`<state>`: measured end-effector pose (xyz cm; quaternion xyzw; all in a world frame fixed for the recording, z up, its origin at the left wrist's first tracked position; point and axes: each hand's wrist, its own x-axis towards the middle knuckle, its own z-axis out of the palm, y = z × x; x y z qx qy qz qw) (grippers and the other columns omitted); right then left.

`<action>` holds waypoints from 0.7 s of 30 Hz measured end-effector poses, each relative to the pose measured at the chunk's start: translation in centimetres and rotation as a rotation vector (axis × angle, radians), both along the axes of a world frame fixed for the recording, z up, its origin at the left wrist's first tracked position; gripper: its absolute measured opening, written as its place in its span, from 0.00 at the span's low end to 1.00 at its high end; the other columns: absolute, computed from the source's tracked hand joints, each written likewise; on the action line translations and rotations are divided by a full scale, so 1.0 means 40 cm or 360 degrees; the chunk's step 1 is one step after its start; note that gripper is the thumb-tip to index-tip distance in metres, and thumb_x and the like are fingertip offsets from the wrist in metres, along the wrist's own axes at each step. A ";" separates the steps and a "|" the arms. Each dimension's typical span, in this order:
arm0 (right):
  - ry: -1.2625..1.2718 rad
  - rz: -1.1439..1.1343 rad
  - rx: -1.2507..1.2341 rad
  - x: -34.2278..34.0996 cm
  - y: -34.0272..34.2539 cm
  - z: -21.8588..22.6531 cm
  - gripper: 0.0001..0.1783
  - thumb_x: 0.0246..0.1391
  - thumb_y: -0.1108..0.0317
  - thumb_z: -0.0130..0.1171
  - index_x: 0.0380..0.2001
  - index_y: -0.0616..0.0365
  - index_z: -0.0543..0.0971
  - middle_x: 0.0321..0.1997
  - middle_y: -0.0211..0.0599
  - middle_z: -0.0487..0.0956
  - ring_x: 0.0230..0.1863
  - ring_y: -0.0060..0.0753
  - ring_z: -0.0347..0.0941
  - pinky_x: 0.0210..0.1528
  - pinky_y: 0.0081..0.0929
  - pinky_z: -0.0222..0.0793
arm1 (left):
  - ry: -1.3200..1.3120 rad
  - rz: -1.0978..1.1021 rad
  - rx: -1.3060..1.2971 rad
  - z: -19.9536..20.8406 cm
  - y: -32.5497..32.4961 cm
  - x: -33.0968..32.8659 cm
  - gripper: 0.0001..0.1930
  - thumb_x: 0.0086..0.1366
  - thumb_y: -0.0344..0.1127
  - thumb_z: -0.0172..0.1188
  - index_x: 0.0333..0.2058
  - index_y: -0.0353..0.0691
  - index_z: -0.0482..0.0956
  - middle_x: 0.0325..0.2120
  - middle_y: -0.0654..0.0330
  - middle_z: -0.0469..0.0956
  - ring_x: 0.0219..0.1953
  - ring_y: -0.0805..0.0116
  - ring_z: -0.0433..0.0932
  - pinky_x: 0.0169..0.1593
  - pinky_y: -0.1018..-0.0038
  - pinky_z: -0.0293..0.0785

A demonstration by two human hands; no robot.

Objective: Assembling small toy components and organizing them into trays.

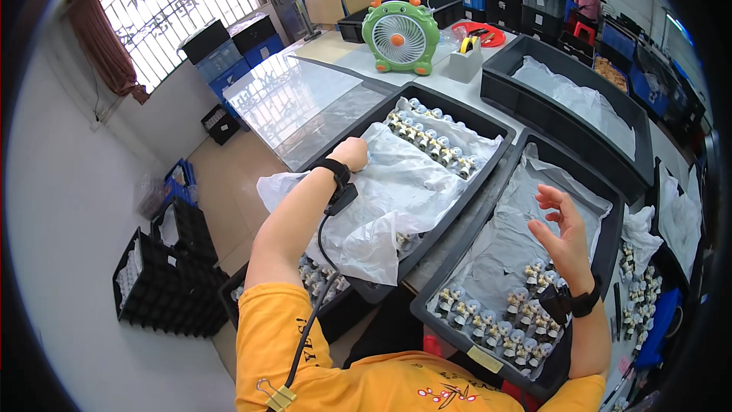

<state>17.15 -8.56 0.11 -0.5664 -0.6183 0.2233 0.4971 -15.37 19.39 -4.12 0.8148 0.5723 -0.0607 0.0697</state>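
Observation:
My left hand [350,154] is closed at the left side of the left black tray [499,154], against a thin whitish sheet [404,183]. What its fingers hold, if anything, is hidden. Rows of small figurines with pale blue tops [431,140] stand at the far end of that tray, and the sheet covers most of the rest. Over the right black tray [427,307], my right hand [563,233] hovers with fingers apart and nothing in them. More figurines [496,328] fill the near end of the right tray, on a crumpled pale liner [507,233].
A green animal-shaped fan [400,37] and a tape dispenser [465,61] stand at the back of the table. Another black tray [526,84] lies far right. Below my left arm is a tray of figurines [316,278]. Stacked black crates [171,282] stand at left.

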 end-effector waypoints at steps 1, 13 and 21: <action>-0.0015 0.0005 -0.0011 0.001 0.000 -0.001 0.26 0.44 0.69 0.62 0.50 0.55 0.71 0.45 0.32 0.73 0.46 0.26 0.68 0.45 0.24 0.61 | 0.0001 0.0004 -0.0004 0.004 -0.002 0.004 0.13 0.54 0.32 0.53 0.33 0.30 0.79 0.35 0.42 0.78 0.39 0.49 0.78 0.44 0.63 0.74; -0.0136 0.0054 -0.0053 -0.005 0.002 -0.003 0.20 0.43 0.69 0.62 0.43 0.56 0.76 0.38 0.32 0.77 0.41 0.26 0.72 0.42 0.24 0.65 | -0.0028 0.0095 0.0373 -0.053 0.008 -0.002 0.13 0.52 0.33 0.60 0.36 0.32 0.77 0.42 0.44 0.72 0.43 0.48 0.75 0.46 0.64 0.73; -0.0114 0.0089 -0.0107 -0.001 0.001 -0.010 0.18 0.44 0.68 0.62 0.41 0.57 0.77 0.36 0.32 0.78 0.39 0.26 0.73 0.41 0.23 0.65 | -0.0053 0.0052 0.0445 -0.049 0.007 0.001 0.10 0.56 0.27 0.52 0.37 0.33 0.78 0.43 0.46 0.72 0.44 0.49 0.76 0.46 0.64 0.74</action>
